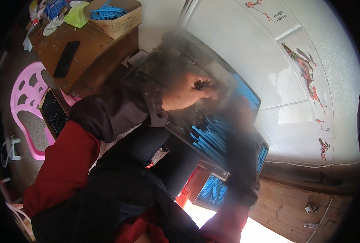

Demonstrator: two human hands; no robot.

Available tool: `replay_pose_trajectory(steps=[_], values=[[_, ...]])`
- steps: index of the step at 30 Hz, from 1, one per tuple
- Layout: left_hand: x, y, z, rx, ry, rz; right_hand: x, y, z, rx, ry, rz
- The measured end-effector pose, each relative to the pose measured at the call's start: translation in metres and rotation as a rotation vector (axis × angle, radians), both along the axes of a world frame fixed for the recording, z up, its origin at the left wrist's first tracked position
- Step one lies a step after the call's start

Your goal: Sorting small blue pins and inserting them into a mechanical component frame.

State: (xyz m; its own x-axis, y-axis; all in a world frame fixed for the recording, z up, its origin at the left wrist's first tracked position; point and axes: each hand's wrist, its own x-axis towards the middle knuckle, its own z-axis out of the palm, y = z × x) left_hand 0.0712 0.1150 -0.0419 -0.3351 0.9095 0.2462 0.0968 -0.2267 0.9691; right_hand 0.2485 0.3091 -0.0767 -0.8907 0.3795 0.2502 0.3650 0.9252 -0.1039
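My left hand (184,94) is over a wide, shallow dark tray (179,130), its fingers closed on a small bunch of short dark pieces (201,84). To its right is my right hand (243,110), blurred, its fingers too unclear to read. Thin blue sticks (209,139) lie in a loose heap at the near right of the tray. More blue sticks (246,91) line its far right side. Dark bits are scattered on the tray's bottom. A hazy patch covers the middle of the view and hides detail around both hands.
A wooden table (89,48) at the upper left bears a carton (121,26) of blue sticks and a dark flat slab (66,58). A pink chair (20,91) stands left, beside a box of black pieces (54,111). Below the tray, another box (212,190) holds blue sticks.
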Motion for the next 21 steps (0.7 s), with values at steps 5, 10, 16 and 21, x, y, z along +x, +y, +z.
replay_pose_trajectory(steps=[5, 10, 16, 21], values=[[0.007, 0.0, 0.004, -0.004, -0.01, -0.021, 0.009, 0.016, -0.016, 0.166, -0.037, 0.013], [0.001, -0.003, 0.005, 0.006, -0.108, 0.0, 0.0, -0.033, 0.049, -0.005, 0.019, 0.025], [0.006, 0.004, 0.001, 0.088, -0.149, 0.043, -0.004, -0.081, 0.079, -0.92, 0.508, 0.075], [0.007, 0.003, 0.005, 0.163, -0.117, 0.045, 0.001, -0.076, 0.079, -1.098, 0.331, -0.088]])
